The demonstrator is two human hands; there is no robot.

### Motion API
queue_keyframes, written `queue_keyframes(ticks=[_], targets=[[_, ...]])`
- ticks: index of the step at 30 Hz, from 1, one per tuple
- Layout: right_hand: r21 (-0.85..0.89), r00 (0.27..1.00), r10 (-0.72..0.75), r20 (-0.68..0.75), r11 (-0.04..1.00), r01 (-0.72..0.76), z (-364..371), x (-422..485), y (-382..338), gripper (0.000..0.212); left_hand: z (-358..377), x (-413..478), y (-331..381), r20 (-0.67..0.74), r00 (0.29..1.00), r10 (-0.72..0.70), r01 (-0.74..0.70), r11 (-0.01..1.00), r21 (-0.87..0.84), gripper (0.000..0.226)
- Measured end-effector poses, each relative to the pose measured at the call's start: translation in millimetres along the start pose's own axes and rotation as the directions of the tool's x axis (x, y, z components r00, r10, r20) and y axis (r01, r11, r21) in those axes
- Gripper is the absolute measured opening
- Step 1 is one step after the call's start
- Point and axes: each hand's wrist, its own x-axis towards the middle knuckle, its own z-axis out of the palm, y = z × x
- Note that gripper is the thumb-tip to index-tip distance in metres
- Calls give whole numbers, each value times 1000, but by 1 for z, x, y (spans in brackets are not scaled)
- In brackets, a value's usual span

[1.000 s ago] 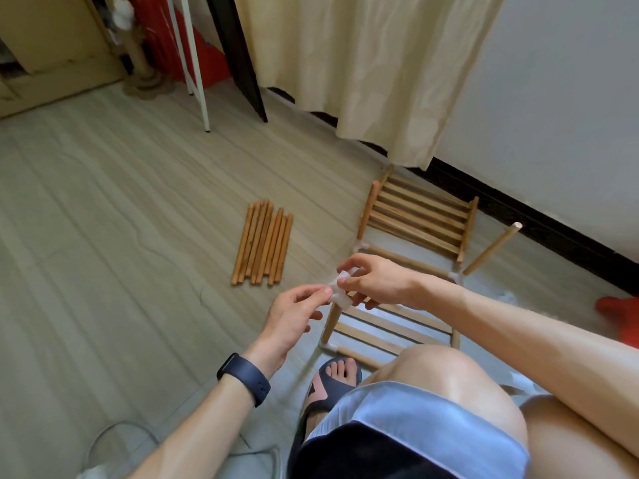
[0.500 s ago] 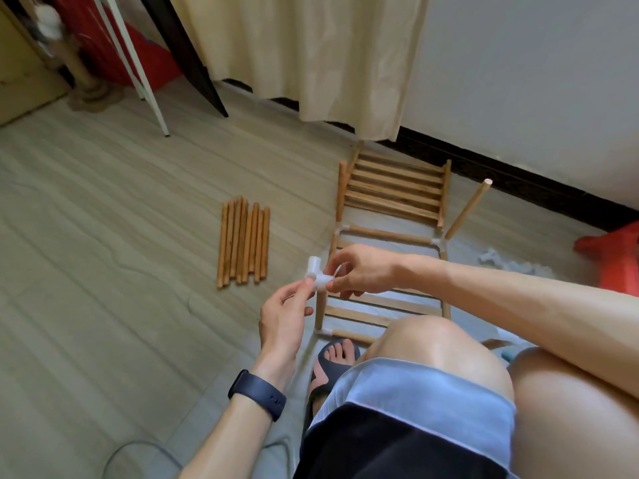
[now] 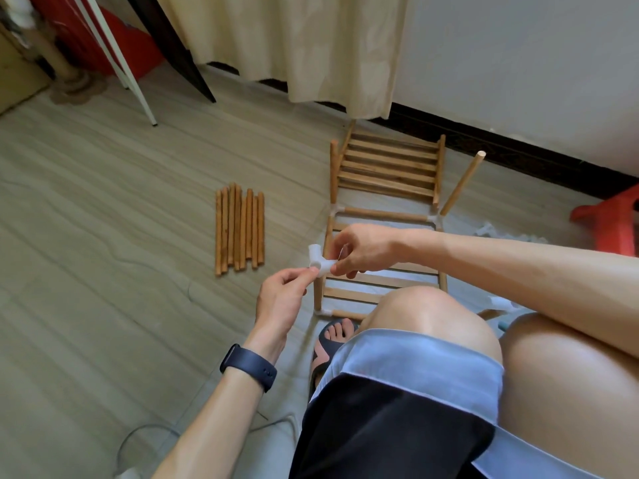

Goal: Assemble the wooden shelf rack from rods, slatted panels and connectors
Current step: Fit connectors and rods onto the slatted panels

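A cream fabric curtain (image 3: pixel 294 46) is hanging before the white wall (image 3: pixel 518 57), its hem covering part of the black baseboard (image 3: pixel 501 146). A red plastic stool (image 3: pixel 608 219) is standing at the right edge on the pale wood-grain floor (image 3: pixel 86 236). A thin grey cable (image 3: pixel 138 440) is curling along the bottom left.

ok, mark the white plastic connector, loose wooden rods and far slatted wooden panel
white plastic connector (image 3: pixel 318 260), head view, central hub
loose wooden rods (image 3: pixel 240 229), head view, middle of bundle
far slatted wooden panel (image 3: pixel 389 166), head view, middle slat

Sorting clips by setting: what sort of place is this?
Probably a room in a home: a plank-pattern floor, a cream curtain hanging to the floor, and a plain white wall.
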Motion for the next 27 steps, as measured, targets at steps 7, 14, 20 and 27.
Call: queue_keyframes(ticks=[7,14,20,27], targets=[[-131,1000,1,6,991,0,4,0,4,17,3,4,-5,41,998,45,-47,998,43,23],[-178,1000,-24,18,984,27,6,1,4,25,7,14,-13,49,996,77,-81,994,79,24],[-122,998,-7,70,992,15,9,2,12,26,10,13,-27,37,992,117,-119,991,58,19],[-133,998,-12,70,991,21,17,6,14,22,5,13,-34,56,989,135,-139,987,86,25]])
